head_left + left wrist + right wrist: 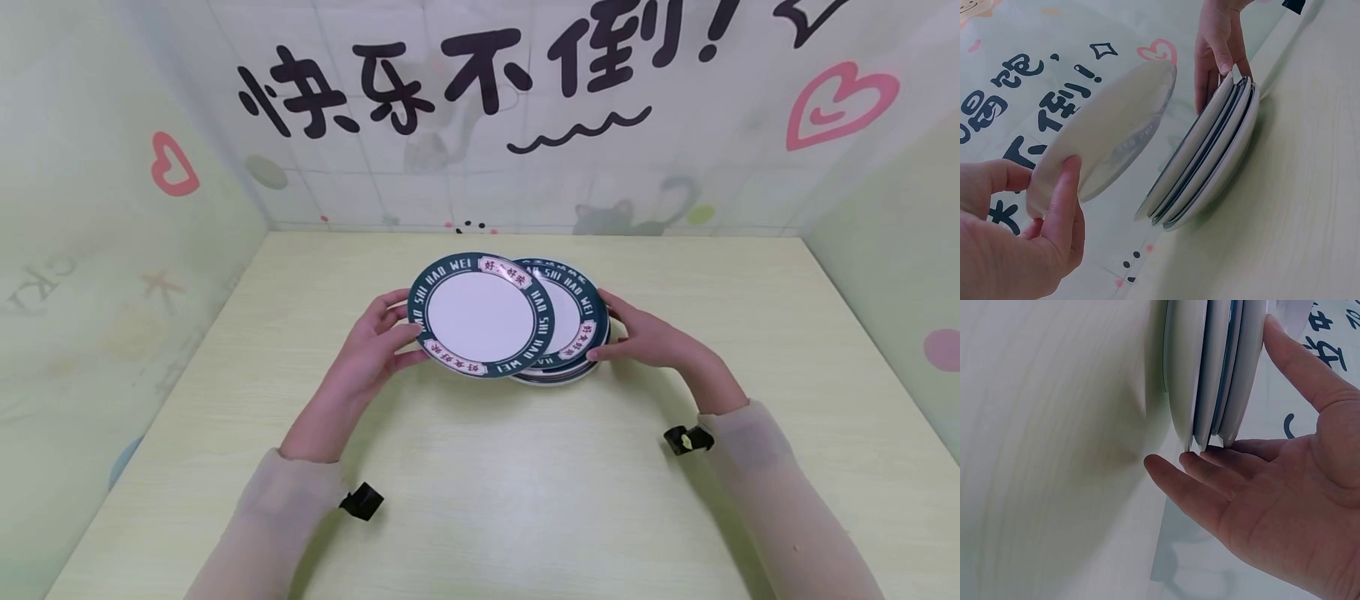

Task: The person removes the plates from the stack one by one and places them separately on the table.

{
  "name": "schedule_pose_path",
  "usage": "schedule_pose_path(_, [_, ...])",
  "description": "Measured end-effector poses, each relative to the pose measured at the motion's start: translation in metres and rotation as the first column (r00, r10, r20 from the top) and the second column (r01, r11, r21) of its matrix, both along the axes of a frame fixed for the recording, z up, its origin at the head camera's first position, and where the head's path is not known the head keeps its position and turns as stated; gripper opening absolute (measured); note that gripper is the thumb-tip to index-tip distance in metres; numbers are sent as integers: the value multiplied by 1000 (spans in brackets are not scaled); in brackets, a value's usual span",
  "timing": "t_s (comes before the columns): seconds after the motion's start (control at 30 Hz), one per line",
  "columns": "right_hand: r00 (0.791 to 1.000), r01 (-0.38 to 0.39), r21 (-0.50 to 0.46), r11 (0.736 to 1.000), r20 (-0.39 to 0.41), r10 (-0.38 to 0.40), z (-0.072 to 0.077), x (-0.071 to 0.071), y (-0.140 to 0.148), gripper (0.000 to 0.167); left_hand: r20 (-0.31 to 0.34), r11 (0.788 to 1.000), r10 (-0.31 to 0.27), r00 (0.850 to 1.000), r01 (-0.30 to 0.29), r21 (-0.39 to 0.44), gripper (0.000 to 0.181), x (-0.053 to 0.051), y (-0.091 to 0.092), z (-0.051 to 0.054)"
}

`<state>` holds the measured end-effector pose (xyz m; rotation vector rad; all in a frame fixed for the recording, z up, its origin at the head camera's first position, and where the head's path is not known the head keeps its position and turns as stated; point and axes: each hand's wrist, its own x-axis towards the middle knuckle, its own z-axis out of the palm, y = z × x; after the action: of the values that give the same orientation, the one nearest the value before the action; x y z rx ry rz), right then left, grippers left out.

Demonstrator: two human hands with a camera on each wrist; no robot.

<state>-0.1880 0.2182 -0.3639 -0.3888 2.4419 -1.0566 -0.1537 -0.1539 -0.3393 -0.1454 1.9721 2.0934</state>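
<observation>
In the head view my left hand [375, 337] pinches the left rim of a round white plate [480, 317] with a green lettered border. That plate is held up, overlapping the left side of a stack of similar plates [573, 308]. From the left wrist view, a gap separates the held plate [1107, 134] from the stack [1207, 150]. My right hand [652, 333] rests against the stack's right edge. In the right wrist view the thumb of this hand [1279, 487] touches the top plate, and its fairly straight fingers spread along the plate edges.
A pale wood-grain table [480, 500] lies under the plates. Behind it stands a light printed backdrop [450, 183] with large black characters, and similar panels rise at both sides. Black clips [362, 502] hang at the sleeve cuffs.
</observation>
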Motion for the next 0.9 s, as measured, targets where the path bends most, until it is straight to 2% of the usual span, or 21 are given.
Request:
schedule_pose_path(0.43, [1000,3,7,1000,-5,-2,-3,-1,1,104,-4,997,51,999,-50,61,55,2,-19,3])
schedule_pose_path(0.9, [1000,-1,4,1000,-12,1,-3,-1,2,104,-14,979,120,993,-116,169,50,3,-37,8])
